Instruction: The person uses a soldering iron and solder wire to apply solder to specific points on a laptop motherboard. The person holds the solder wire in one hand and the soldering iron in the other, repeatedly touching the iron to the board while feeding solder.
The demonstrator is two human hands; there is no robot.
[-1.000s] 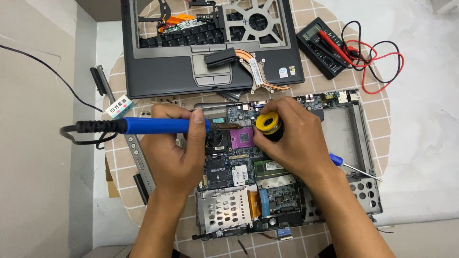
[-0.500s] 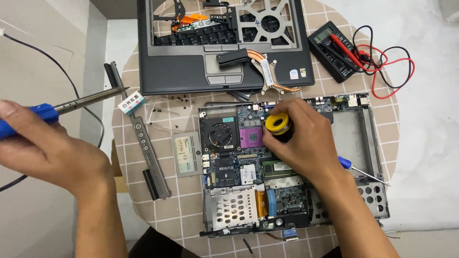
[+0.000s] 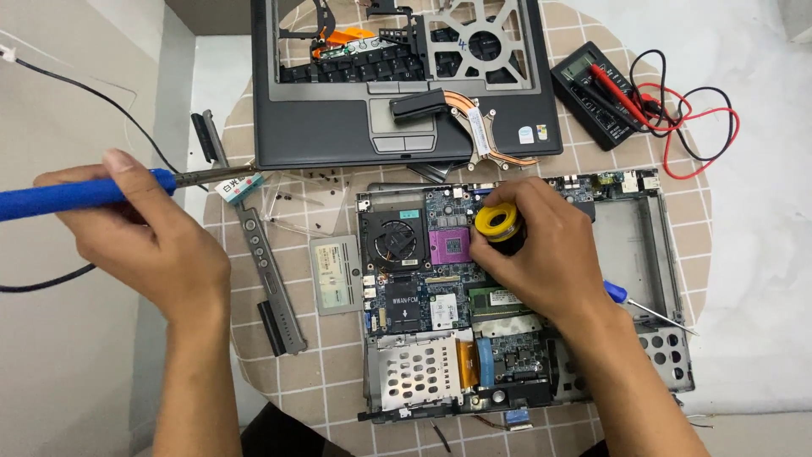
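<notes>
1. head view: the left hand is closed around the blue handle of a soldering iron, held out to the left, off the round table edge. the iron lies nearly level, its metal tip pointing right toward a small white tag.
2. a black cord runs from the left edge toward the iron; another stretch of cord shows below the left hand.
3. the right hand rests on the open laptop base, fingers curled around a yellow solder spool. the spool sits over the board's upper middle, just right of the purple cpu socket.
4. a round fan sits left of the socket, in the base's upper left.
5. a blue-handled screwdriver lies on the base just right of the right wrist, its shaft pointing right.
6. a grey laptop top cover lies above the base, with a copper heat pipe resting on it.
7. a black multimeter with red and black leads lies at the upper right.
8. a grey trim strip and a small grey cover plate lie between the left hand and the base.
</notes>
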